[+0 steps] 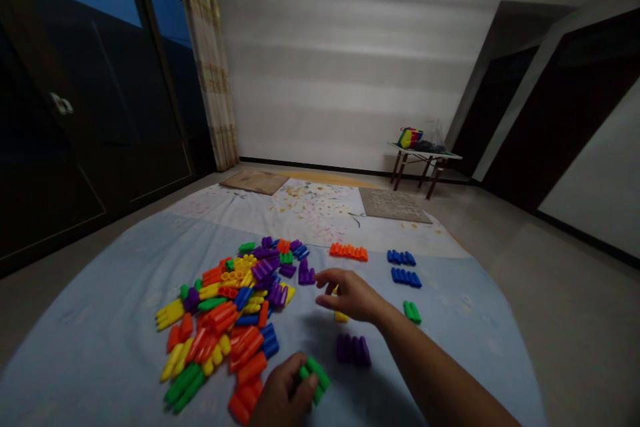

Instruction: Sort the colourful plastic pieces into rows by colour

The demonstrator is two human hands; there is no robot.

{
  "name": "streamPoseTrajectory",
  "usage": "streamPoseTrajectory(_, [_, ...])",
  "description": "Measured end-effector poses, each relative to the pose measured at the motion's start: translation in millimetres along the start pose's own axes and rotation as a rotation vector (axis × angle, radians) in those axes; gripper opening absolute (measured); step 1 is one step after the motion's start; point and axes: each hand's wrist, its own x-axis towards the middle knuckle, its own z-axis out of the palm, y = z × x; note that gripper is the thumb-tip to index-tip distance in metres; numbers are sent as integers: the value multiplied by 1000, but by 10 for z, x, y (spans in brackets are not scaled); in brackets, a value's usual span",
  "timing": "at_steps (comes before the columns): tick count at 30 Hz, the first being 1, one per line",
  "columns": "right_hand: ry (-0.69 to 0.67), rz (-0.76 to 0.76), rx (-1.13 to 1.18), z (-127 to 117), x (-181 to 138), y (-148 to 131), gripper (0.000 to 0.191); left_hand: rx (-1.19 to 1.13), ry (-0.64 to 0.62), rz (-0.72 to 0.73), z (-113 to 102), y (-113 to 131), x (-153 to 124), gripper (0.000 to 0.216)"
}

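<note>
A heap of plastic tube blocks (233,307) in orange, yellow, green, purple and blue lies on a light blue sheet (100,340). My left hand (283,393) is closed round a green block (316,377) at the heap's near edge. My right hand (350,295) hovers right of the heap, fingers curled over a yellow block (341,315) that is partly hidden under it. Sorted groups lie around it: a purple row (353,350), a green pair (412,311), two blue rows (405,276) and an orange row (349,251).
The sheet covers the floor over a flowered cloth (310,210) with two mats (393,205) behind. A small low table (423,157) with a colourful bag stands at the far wall. Dark glass doors (90,113) and a curtain (210,60) line the left.
</note>
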Motion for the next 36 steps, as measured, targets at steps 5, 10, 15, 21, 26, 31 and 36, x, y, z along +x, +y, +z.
streamPoseTrajectory(5, [-296,-39,229,-30,-569,-204,55,-144,77,-22,26,44,42,49])
streamPoseTrajectory(10, [-324,-96,97,116,-835,-303,67,-146,77,0,-9,18,66,52])
streamPoseTrajectory(15, [-181,-30,36,330,-874,-352,48,-142,29,49,-25,24,100,51])
streamPoseTrajectory(21, [159,227,-74,134,-1005,-34,49,-139,-57,75,42,-5,83,53])
streamPoseTrajectory(26, [488,571,-315,-416,-1267,543,47,-8,-127,129,48,1,73,43])
streamPoseTrajectory(31, [535,756,-405,-687,-1512,1000,47,48,-183,163,45,-2,95,39])
streamPoseTrajectory(36, [472,825,-397,-677,-1482,1320,50,30,-193,131,51,-19,97,43])
